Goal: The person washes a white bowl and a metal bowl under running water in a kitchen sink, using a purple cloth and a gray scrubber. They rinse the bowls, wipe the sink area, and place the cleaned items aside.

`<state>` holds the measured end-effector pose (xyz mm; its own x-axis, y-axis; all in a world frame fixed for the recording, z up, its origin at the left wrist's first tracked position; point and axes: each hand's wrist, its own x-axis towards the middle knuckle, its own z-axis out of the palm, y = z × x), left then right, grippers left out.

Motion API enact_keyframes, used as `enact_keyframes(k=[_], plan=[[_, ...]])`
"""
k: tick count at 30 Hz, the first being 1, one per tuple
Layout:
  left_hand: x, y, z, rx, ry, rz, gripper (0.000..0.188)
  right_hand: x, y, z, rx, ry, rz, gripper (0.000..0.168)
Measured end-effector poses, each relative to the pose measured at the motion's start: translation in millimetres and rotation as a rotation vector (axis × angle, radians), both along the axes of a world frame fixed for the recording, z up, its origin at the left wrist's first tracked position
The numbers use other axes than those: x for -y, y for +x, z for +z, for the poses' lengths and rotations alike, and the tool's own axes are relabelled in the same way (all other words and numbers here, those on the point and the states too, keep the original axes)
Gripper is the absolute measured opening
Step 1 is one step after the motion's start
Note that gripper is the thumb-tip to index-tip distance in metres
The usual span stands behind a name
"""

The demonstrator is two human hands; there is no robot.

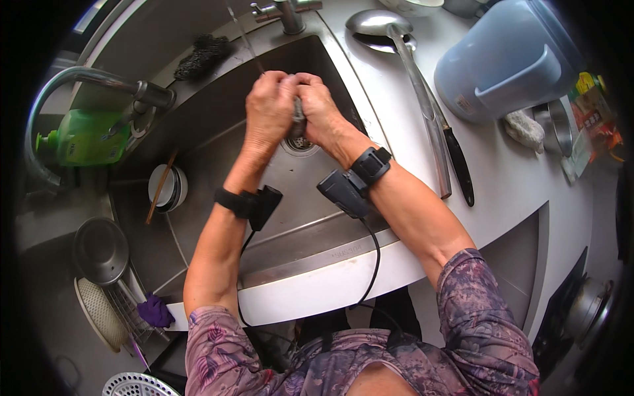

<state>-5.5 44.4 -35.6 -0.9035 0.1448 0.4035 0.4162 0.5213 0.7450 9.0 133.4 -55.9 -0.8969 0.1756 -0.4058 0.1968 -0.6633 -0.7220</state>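
Observation:
My left hand (267, 104) and my right hand (317, 101) are pressed together around a bunched greyish cloth (298, 119). Most of the cloth is hidden by my fingers; a wet-looking end hangs out below them. Both hands are over the stainless steel sink (277, 188), just above its drain strainer (299, 144). A thin stream of water (242, 34) comes down from the top of the picture and ends by my left knuckles.
Stacked bowls (163, 185) with chopsticks (161, 190) sit at the sink's left. A gooseneck faucet (99, 74), green bottle (91, 137) and black scouring mesh (203, 55) line the back. Right: a metal ladle (421, 94), black-handled utensil (459, 168), blue pitcher (500, 64). Cables hang from both wrist devices.

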Motion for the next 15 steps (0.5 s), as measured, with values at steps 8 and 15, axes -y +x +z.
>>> enact_keyframes(k=[8,15], plan=[[-22,-2,7,-0.102,-0.327,0.154,0.03,-18,0,-14,-0.166,0.125,0.124,0.025],[3,-32,1,0.545,0.398,0.046,0.038,-16,-8,-19,-0.127,0.135,0.219,0.019]])
